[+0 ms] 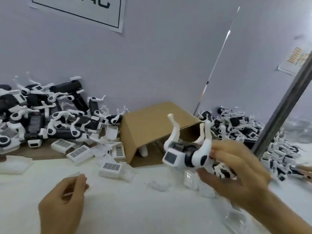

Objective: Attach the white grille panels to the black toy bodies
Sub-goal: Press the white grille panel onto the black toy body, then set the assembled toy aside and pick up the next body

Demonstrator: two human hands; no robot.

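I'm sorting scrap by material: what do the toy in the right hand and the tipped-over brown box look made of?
Black-and-white toy body in the right hand: apparently moulded plastic, smooth, slightly glossy, rounded legs. Brown box: likely cardboard, matte, with folded creases.
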